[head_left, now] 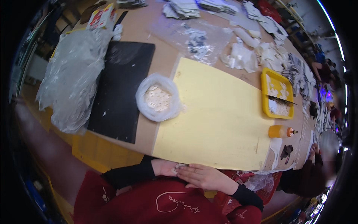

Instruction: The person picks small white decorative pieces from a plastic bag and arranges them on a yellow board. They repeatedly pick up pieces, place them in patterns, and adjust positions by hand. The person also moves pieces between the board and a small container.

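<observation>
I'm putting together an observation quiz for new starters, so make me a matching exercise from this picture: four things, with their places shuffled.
Things
1. Round container lined with translucent plastic
2. Orange bottle with a narrow nozzle
3. Flat black rectangular board
4. The person's bare right hand

Places
A. Just nearer the person than the yellow rectangular plastic tray
B. Partly over the left hand
C. At the left edge of the large pale-yellow sheet
D. Beside the bulky clear plastic bundle

Pairs: 1-C, 2-A, 3-D, 4-B
</observation>
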`<state>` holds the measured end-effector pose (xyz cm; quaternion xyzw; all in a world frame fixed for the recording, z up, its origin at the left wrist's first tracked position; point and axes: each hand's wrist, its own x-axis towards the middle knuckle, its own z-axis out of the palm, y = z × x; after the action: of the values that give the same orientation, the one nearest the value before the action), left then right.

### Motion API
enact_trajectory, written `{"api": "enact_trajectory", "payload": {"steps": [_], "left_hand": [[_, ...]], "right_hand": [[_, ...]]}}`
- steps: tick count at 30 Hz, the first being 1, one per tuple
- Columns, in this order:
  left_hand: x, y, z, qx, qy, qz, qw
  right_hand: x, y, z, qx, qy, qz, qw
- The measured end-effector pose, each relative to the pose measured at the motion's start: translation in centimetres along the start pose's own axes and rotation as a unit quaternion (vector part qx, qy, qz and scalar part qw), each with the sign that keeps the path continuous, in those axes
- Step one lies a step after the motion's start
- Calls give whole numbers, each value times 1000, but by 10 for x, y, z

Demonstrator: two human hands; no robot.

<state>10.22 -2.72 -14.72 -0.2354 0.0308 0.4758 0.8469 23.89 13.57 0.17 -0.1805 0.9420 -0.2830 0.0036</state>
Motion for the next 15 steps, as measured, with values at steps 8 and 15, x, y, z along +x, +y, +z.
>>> {"api": "enact_trajectory", "payload": {"steps": [8,15], "left_hand": [[-12,3,92,96,213,-30,972],[-9,18,45,-24,-15,-156,987]], "right_hand": [[-15,22,-100,-127,130,82,980],[-59,171,-194,-73,421,422,800]]}}
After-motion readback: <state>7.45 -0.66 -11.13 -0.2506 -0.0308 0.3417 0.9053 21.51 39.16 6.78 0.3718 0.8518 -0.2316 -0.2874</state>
